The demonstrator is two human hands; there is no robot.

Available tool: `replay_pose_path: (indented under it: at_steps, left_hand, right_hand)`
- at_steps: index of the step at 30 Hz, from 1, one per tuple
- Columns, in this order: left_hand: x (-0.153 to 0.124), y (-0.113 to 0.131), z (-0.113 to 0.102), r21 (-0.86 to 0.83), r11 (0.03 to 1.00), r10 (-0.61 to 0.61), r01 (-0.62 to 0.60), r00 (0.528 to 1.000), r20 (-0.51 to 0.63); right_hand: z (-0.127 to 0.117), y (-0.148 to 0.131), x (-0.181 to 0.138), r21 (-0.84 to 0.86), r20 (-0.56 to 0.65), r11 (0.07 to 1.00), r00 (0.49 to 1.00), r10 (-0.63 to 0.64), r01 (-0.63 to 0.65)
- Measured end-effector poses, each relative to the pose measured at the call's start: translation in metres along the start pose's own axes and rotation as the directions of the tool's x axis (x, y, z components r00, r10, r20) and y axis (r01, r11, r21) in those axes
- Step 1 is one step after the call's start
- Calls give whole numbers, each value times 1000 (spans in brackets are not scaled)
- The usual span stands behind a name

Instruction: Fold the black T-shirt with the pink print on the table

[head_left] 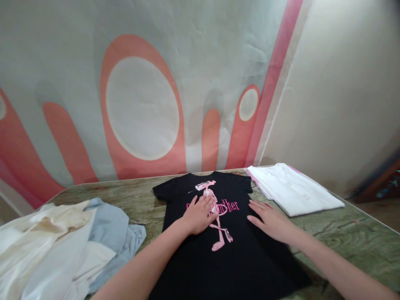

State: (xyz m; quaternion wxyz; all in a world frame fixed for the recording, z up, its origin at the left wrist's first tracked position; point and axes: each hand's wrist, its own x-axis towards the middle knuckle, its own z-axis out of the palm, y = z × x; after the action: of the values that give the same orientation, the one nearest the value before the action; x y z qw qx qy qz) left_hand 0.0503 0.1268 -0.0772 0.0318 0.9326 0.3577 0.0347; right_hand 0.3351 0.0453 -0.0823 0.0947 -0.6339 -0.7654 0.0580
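A black T-shirt (pixel 193 258) with a pink panther figure and pink lettering lies spread out in front of me, collar toward the wall and sleeves out to the sides. My left hand (pixel 200 214) rests flat on the chest print and covers part of the lettering; its fingers are stretched out. Near the shirt's right side edge, my right hand (pixel 270 218) lies with its fingers extended over the black fabric. Neither hand grips anything. The lower hem runs toward the bottom of the view, partly out of frame.
A loose heap of cream, white and light blue clothes (pixel 71 250) is on the left of the table. At the back right lies a flat stack of folded white shirts (pixel 300 191). The wood-patterned table (pixel 346 237) meets a patterned wall (pixel 143 108) behind.
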Motion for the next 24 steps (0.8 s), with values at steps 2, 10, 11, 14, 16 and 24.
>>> replay_pose_path:
  at_steps: [2,10,11,14,16,24]
  left_hand:
    - [0,1,-1,-4,1000,-5,5,1000,1]
    - [-1,2,-4,-9,1000,-19,19,1000,13]
    - [-1,2,-4,-9,1000,-19,19,1000,11]
    - [-1,3,-4,-11,1000,-20,20,1000,11]
    - [-2,3,-4,-20,1000,-22,22,1000,12]
    - [6,12,-33,-74,997,4,5,991,132]
  right_hand:
    - [-8,13,10,65,-23,997,999,38,-36]
    - [2,65,83,237,-188,904,895,403,-357]
    - [7,68,90,252,-182,893,888,423,-374]
    - [19,73,104,280,-169,881,884,436,-381]
    - [23,74,108,283,-172,882,885,433,-377]
    - [19,76,109,281,-197,881,876,441,-380]
